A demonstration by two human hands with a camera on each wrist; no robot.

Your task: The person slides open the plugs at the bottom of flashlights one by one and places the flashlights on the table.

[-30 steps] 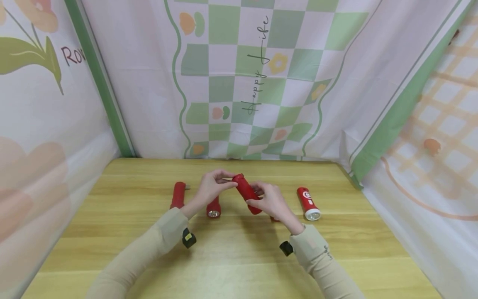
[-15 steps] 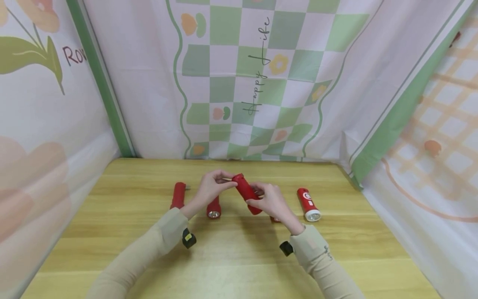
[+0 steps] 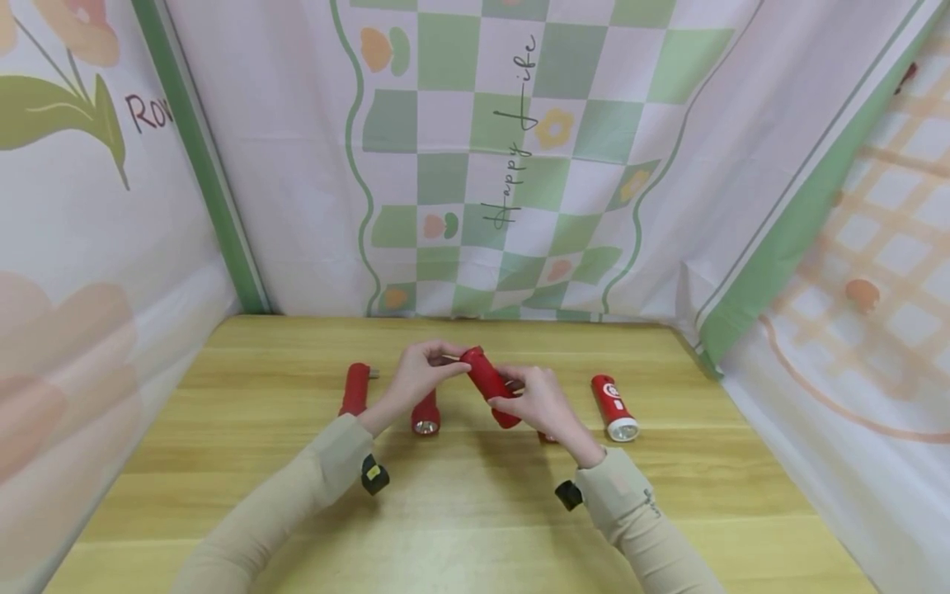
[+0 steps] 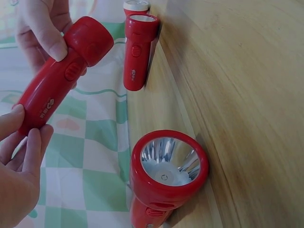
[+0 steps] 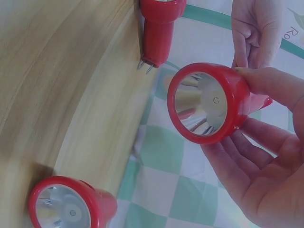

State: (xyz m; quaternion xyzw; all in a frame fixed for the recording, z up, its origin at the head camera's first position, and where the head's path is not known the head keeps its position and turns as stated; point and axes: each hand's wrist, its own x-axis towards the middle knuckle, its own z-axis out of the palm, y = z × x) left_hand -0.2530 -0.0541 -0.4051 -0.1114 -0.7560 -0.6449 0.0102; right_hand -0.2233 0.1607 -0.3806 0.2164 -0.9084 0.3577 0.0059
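Landmark is the held red flashlight [image 3: 490, 386], tilted above the middle of the wooden table [image 3: 475, 511]. Far left of it, a red flashlight with plug prongs [image 3: 355, 388] is lying flat on the table, prongs pointing toward the backdrop. Next, the left hand [image 3: 419, 375] is pinching the rear end of the held flashlight, fingers curled, thumb and fingertips [image 4: 33, 149] closing on the tail. Just below that hand, left of the held flashlight, another red flashlight [image 3: 425, 413] is lying on the table with its reflector lens facing the person. The right hand [image 3: 538, 402] is gripping the lens end of the held flashlight, fingers curled under the head and thumb on its side; in the right wrist view the reflector is facing that camera. A small red piece [image 3: 547, 436] is showing just under the right hand; can't tell what it is. Right of the held flashlight, well apart, a red flashlight with a white label [image 3: 614, 407] is lying flat, lens toward the person.
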